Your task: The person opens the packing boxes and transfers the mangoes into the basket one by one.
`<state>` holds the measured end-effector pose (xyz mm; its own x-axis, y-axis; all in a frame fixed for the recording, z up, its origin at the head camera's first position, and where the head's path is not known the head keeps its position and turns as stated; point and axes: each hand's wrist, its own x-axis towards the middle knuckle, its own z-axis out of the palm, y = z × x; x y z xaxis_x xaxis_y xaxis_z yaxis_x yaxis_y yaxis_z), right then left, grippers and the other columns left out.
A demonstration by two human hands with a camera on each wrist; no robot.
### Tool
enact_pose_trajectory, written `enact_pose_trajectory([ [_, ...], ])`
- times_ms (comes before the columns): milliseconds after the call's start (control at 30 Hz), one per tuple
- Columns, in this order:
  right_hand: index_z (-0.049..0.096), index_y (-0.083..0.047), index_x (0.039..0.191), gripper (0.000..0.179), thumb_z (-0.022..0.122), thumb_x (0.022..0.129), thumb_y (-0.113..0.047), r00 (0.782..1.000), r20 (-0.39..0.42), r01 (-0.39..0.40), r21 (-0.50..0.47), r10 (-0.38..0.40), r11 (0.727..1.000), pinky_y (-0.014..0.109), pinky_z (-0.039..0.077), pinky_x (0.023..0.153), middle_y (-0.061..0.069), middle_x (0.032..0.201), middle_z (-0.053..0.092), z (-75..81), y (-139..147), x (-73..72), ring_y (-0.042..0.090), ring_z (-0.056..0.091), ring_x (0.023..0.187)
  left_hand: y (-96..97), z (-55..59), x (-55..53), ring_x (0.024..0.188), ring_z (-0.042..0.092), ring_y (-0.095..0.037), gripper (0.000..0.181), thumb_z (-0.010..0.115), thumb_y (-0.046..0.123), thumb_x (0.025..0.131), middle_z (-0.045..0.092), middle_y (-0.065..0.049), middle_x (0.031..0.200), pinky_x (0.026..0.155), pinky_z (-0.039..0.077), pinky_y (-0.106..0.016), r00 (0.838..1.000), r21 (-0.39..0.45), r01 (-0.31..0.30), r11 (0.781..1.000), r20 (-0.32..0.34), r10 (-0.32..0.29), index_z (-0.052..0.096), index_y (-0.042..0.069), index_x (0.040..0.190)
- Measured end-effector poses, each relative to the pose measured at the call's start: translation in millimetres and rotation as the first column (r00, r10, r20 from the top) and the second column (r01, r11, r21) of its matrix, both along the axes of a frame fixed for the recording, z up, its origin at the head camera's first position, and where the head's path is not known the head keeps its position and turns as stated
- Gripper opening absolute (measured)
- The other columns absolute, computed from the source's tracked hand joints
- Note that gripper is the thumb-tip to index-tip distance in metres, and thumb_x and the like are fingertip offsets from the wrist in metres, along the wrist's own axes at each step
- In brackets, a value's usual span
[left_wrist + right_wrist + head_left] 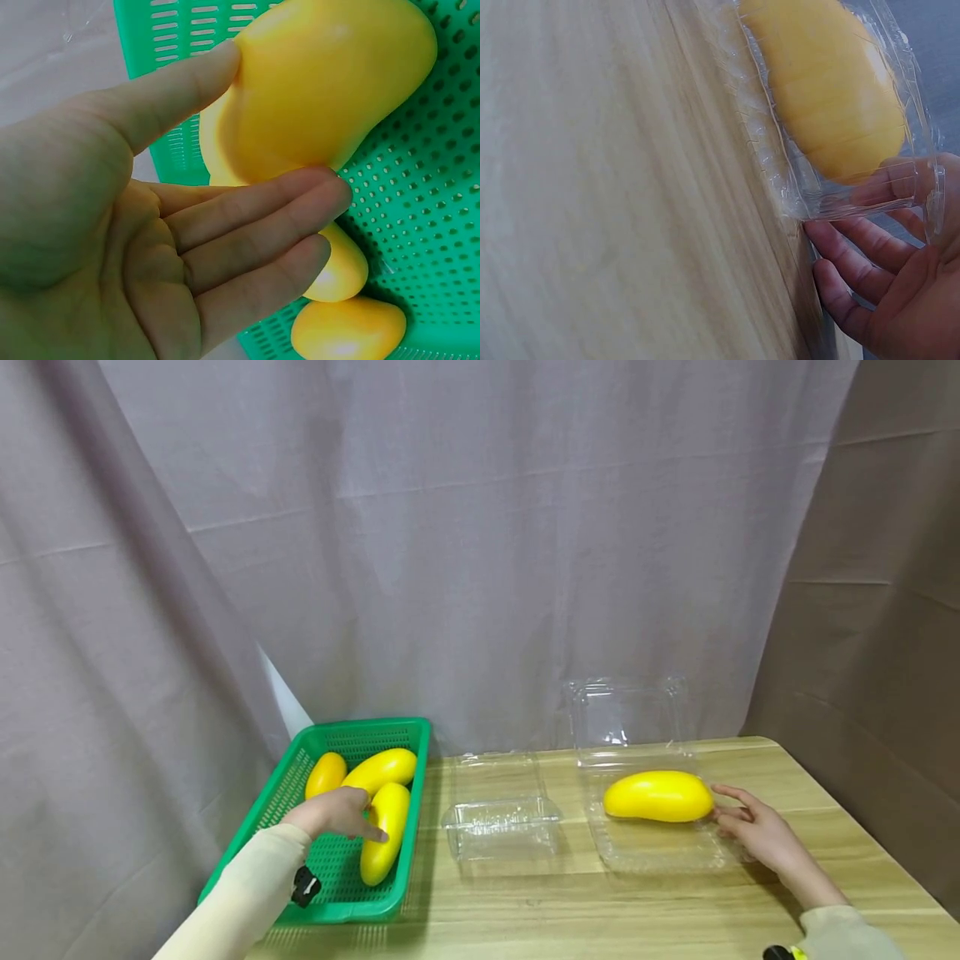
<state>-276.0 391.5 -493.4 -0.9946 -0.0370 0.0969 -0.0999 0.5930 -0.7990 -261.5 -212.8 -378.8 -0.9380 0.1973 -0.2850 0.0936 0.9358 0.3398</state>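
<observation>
My left hand (pixel 337 814) is inside the green basket (pixel 352 911), at the nearest yellow mango (pixel 387 839). In the left wrist view its thumb tip meets this mango (pixel 322 82), and its nearly straight fingers lie alongside. Two more mangoes, a yellow one (pixel 386 767) and an orange-yellow one (pixel 326 774), lie farther back in the basket. On the right, a large yellow mango (pixel 660 796) lies in a clear plastic clamshell box (pixel 645 853) with its lid raised. My right hand (pixel 765 839) is at that box's right side, fingers loosely bent against the clear wall.
A second clear plastic box (pixel 502 839) stands between the basket and the box with the mango. All rest on a wooden table (pixel 540 910). A grey curtain (pixel 480 568) hangs behind the table, and a darker one (pixel 877 610) on the right.
</observation>
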Motion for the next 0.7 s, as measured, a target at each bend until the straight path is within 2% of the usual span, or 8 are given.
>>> enact_pose_trajectory([
  [100,0.031,0.008,0.150,0.056,0.053,0.103,-0.013,1.000,0.002,-0.001,0.001,0.001,1.000,0.029,0.044,0.048,0.038,0.128,0.057,-0.5,0,-1.4,0.009,0.062,0.078,0.8,0.4,0.8,0.082,0.058,-0.020,0.046,0.084,0.034,0.082,0.067,-0.010,0.115,0.085,0.051,-0.044,1.000,-0.018,0.002,1.000,-0.016,-0.003,0.068,0.001,0.110],
  [167,0.031,0.008,0.150,0.057,0.053,0.103,-0.014,1.000,0.003,-0.004,-0.004,0.004,1.000,0.028,0.044,0.048,0.038,0.128,0.057,-0.9,0,-1.8,0.009,0.060,0.075,0.9,0.5,1.1,0.091,0.060,-0.022,0.045,0.084,0.034,0.081,0.066,-0.013,0.121,0.088,0.051,-0.046,1.000,-0.027,0.002,1.000,-0.025,-0.002,0.067,0.002,0.108],
  [233,0.031,0.008,0.150,0.057,0.054,0.103,-0.013,1.000,0.005,-0.003,-0.009,0.003,1.000,0.028,0.043,0.048,0.037,0.126,0.058,-1.3,0,-2.0,0.011,0.056,0.068,1.4,0.9,1.6,0.098,0.060,-0.023,0.047,0.085,0.034,0.081,0.066,-0.012,0.120,0.091,0.051,-0.049,0.999,-0.033,-0.003,0.999,-0.035,0.002,0.067,0.002,0.110],
  [400,0.030,0.007,0.152,0.057,0.053,0.103,-0.012,1.000,0.022,0.000,-0.023,0.000,1.000,0.027,0.042,0.046,0.039,0.129,0.055,-1.3,-2,-1.0,0.012,0.045,0.054,5.7,2.1,1.7,0.099,0.061,-0.025,0.054,0.086,0.034,0.079,0.067,-0.009,0.111,0.092,0.051,-0.050,0.998,-0.041,-0.021,0.999,-0.055,0.019,0.066,0.000,0.116],
  [700,0.030,0.005,0.152,0.060,0.054,0.105,-0.023,0.999,0.049,0.005,-0.010,-0.005,1.000,0.027,0.043,0.047,0.037,0.126,0.058,1.2,0,-1.6,0.012,0.045,0.053,11.8,3.4,2.2,0.097,0.063,-0.026,0.052,0.087,0.034,0.078,0.069,-0.009,0.107,0.092,0.051,-0.051,0.996,-0.077,-0.007,0.997,-0.084,0.001,0.068,-0.001,0.113],
])
